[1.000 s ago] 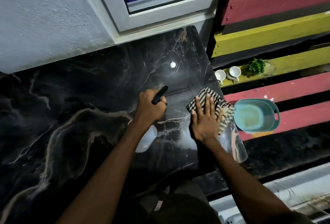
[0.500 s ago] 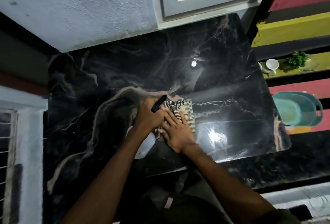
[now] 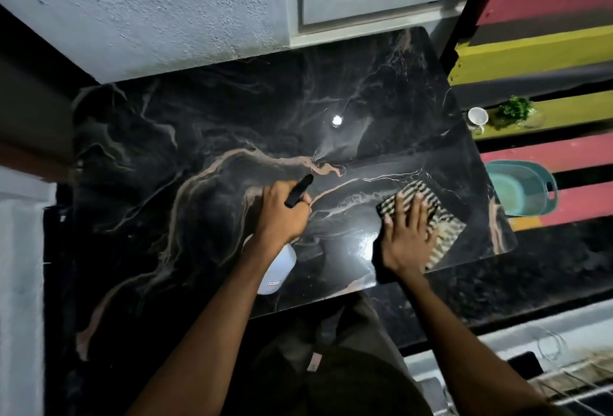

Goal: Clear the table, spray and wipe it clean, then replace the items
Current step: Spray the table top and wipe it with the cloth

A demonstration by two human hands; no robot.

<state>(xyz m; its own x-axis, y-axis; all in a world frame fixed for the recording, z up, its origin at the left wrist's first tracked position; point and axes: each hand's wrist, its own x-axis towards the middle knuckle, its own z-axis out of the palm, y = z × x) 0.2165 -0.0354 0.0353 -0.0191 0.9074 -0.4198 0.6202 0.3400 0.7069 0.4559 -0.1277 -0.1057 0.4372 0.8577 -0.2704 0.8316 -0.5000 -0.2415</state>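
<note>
Right now your left hand [image 3: 282,213] is wrapped around the neck of the spray bottle [image 3: 278,266], with the black nozzle [image 3: 298,190] pointing up and to the right across the table [image 3: 199,136], towards the bright reflection near its far side. The white body of the bottle hangs below your wrist, over the near middle of the table. A faint mist shows just past the nozzle tip, so you look to be spraying.

Your right hand [image 3: 406,236] lies flat, fingers spread, pressing the cloth [image 3: 441,226] onto the table near its right near corner. The striped cloth sticks out from under your fingers towards the right edge, its longer side running diagonally from upper left to lower right.

What matters for the next stroke is this: the sprayed patch lies up and to the left of the cloth, ahead of the nozzle, between your two hands and further from you. Your right hand is the one with the cloth, so the wipe would need to travel left and away from you, passing in front of your left hand. Lift or pull the bottle back a little so the two do not meet.

Nothing else sits on the table. The cup [image 3: 477,116], plant [image 3: 514,110] and basin [image 3: 517,190] wait on the painted bench [image 3: 547,50] to the right, well apart from the cloth, so replacing them seems some way off.
</note>
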